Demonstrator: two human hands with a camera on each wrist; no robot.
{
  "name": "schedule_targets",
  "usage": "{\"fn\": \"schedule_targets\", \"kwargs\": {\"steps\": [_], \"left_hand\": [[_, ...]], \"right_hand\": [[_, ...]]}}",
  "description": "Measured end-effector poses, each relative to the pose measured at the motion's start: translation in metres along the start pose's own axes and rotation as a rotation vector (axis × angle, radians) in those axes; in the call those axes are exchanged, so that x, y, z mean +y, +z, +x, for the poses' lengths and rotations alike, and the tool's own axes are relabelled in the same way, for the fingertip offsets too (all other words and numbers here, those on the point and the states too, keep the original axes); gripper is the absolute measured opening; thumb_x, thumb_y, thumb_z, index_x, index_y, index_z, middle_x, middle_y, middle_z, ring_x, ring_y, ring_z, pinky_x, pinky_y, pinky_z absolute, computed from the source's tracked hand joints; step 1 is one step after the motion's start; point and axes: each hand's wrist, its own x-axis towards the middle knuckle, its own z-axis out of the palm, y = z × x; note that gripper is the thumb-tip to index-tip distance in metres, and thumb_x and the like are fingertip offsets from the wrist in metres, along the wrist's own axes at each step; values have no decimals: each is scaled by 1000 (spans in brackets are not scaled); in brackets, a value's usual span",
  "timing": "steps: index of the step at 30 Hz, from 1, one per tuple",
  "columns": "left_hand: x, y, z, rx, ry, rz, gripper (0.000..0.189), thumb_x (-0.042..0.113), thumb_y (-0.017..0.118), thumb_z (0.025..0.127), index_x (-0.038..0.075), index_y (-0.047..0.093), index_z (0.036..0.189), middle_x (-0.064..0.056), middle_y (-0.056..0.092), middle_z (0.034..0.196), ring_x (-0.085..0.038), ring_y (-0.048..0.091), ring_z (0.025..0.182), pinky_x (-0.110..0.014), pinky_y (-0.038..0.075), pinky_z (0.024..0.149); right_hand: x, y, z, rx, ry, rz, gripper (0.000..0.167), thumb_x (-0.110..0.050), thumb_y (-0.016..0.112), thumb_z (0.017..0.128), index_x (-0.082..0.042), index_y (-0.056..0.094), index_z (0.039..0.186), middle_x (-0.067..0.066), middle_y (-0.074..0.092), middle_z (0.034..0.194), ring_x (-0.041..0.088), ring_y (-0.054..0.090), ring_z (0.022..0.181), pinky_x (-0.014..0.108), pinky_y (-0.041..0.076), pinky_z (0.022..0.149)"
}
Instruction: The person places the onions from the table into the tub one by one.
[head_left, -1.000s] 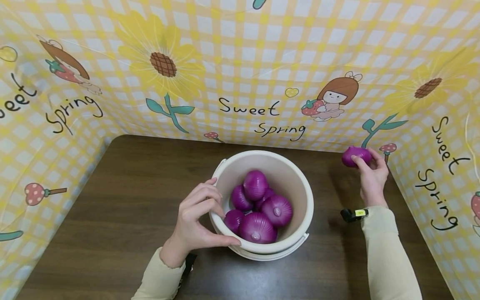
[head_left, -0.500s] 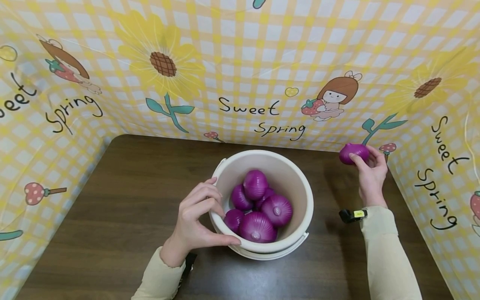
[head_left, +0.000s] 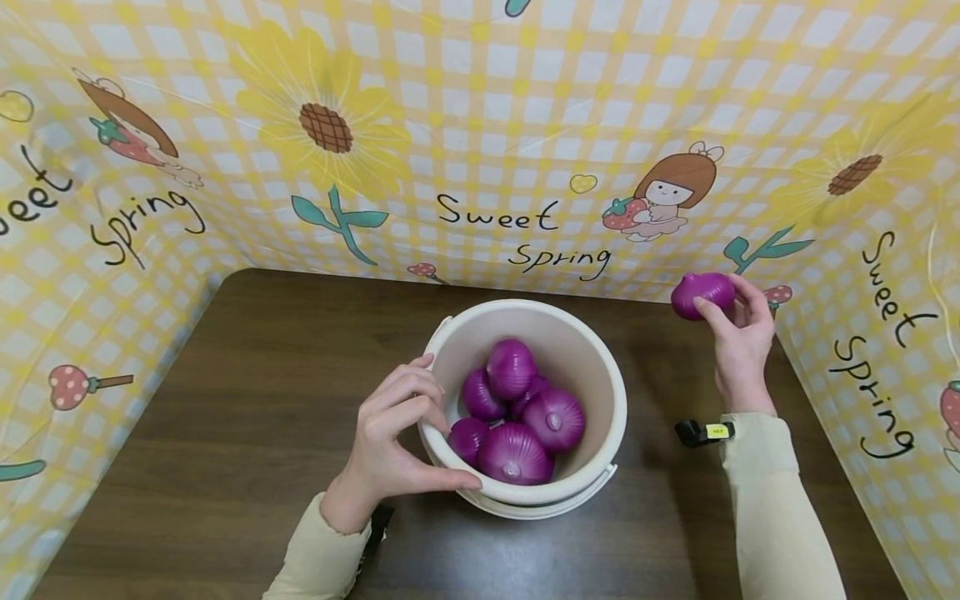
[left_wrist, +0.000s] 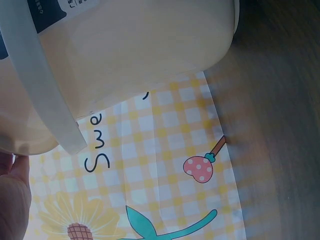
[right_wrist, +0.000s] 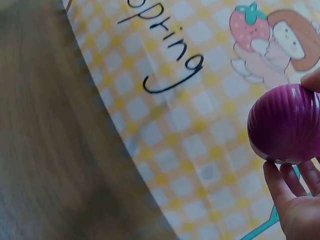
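Observation:
My right hand holds a purple onion between thumb and fingers, raised above the table at the far right. In the right wrist view the onion shows ribbed, shiny skin, with fingertips below it and part of the hand above. My left hand grips the rim of a white bucket, thumb along the near edge and fingers at the left side. Several purple onions lie inside the bucket. The left wrist view shows the bucket's outer wall and its handle.
The bucket stands on a dark wooden table. A yellow checked cloth with printed flowers and lettering rises as walls behind and at both sides. A wrist camera is strapped to the right wrist.
My right hand has lifted the onion slightly up and a little to the left. The left hand and the bucket stay where they were.

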Motion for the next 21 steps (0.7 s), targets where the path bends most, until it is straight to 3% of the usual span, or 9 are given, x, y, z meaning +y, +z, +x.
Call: {"fn": "schedule_targets", "kwargs": {"steps": [8, 21], "left_hand": [[1, -1, 0, -2, -2, 4, 55, 53, 92, 70, 9, 60, 69, -8, 59, 79, -28, 56, 80, -54, 47, 103], [0, -1, 0, -2, -3, 6, 55, 54, 92, 69, 9, 60, 70, -7, 59, 79, -28, 56, 80, -55, 47, 102]], "right_hand": [[-13, 10, -8, -66, -40, 17, 52, 12, 76, 85, -4, 63, 132, 10, 55, 135, 23, 55, 118, 21, 52, 90], [-26, 21, -20, -130, -138, 37, 49, 16, 71, 86, -4, 67, 130, 14, 55, 133, 25, 55, 116, 25, 49, 89]]}}
